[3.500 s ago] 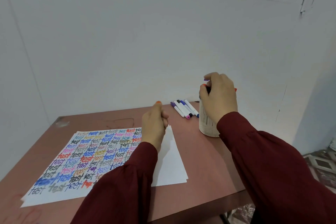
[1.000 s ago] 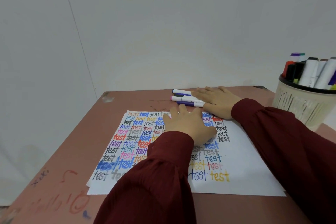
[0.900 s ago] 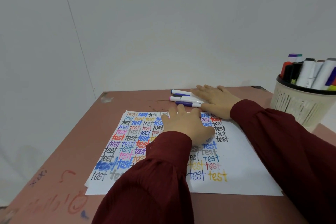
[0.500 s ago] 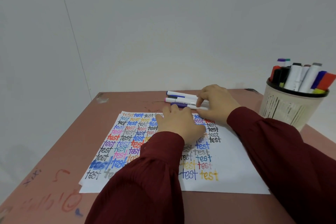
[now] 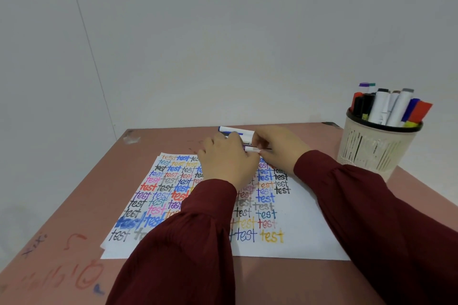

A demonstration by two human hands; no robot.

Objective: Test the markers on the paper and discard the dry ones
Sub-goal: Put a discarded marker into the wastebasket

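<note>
From the head view we look down on a pinkish-brown surface [image 5: 74, 193] set against a plain grey wall [image 5: 223, 32]. A white sheet of paper [image 5: 312, 235] lies flat in the middle of it. Rows of the word "test" in many colours cover most of its left and centre, while its right strip and near edge are blank. Both arms stretch over the sheet in dark red sleeves [image 5: 188, 242]. At the far edge of the paper the two hands meet on one marker [image 5: 252, 149], a white barrel with a purple part, held crosswise. We cannot tell whether it touches the sheet. The left grip [image 5: 226, 162] shows us its back, and its fingers curl down around the marker's left end, so it is clamped on the marker. The right grip [image 5: 280, 150] pinches the marker's right end between thumb and fingertips, clamped on it as well. Just behind the hands, loose markers [image 5: 235, 130] lie side by side on the surface, the farthest one white with a blue end, and the left grip hides part of them. Well to the right, near the surface's far corner, stands a pale ribbed cup [image 5: 371, 151] with a dark rim. It is full of standing markers [image 5: 383, 106] with black, white, blue, red, purple and teal ends. Faded red scribbles [image 5: 84, 277] mark the near left of the surface.
</note>
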